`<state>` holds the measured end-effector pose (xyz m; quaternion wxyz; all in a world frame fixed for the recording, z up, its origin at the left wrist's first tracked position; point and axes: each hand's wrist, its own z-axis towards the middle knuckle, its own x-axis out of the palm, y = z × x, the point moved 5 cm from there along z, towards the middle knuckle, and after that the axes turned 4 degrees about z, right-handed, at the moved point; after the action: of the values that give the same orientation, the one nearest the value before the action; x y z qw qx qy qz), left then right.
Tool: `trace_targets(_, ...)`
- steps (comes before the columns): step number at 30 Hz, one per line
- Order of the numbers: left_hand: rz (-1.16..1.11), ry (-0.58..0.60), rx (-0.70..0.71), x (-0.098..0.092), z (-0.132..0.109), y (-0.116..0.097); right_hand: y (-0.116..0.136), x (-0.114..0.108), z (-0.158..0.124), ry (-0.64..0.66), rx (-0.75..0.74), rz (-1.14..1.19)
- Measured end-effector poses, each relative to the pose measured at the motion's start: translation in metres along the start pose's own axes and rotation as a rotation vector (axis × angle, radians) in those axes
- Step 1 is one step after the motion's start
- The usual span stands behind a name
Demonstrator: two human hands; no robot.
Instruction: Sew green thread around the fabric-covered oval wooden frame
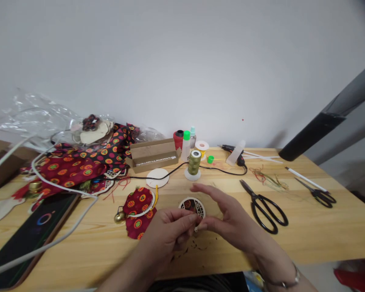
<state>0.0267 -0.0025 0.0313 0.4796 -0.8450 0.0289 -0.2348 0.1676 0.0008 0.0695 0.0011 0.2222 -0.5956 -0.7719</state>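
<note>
My left hand [178,229] is closed in a pinch, thumb against the fingers. Whatever sits between its fingertips is too small or too hidden to name. Beside it, my right hand [228,217] is curved with thumb and forefinger apart, its thumb tip close to the left fingertips. Just behind my hands lies a round wooden lattice disc [198,204] with dark patterned cloth in it; the hands partly cover it. Left of them is a red flowered cloth piece [136,201] with a pale ring, yellow cord and a brass bell [119,215] at its side.
Black-handled scissors [263,207] lie right of my hands, smaller scissors [319,196] farther right. Behind stand a green thread spool [194,163], a glue gun [231,151] and a cardboard box [153,156]. A phone [33,235] and white cable [76,221] occupy the left.
</note>
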Motion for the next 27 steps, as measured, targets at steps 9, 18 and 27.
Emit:
trace_targets(9,0.062,0.009,-0.015,-0.004,-0.003,0.002,-0.009,0.010,0.019,0.183,0.103,0.391)
trace_targets(18,0.084,-0.007,-0.049,-0.001,-0.006,0.001,0.003,0.002,0.025,0.188,0.004,0.179)
trace_targets(27,-0.132,0.007,-0.026,0.000,-0.004,0.002,0.004,0.003,0.025,0.056,-0.050,0.057)
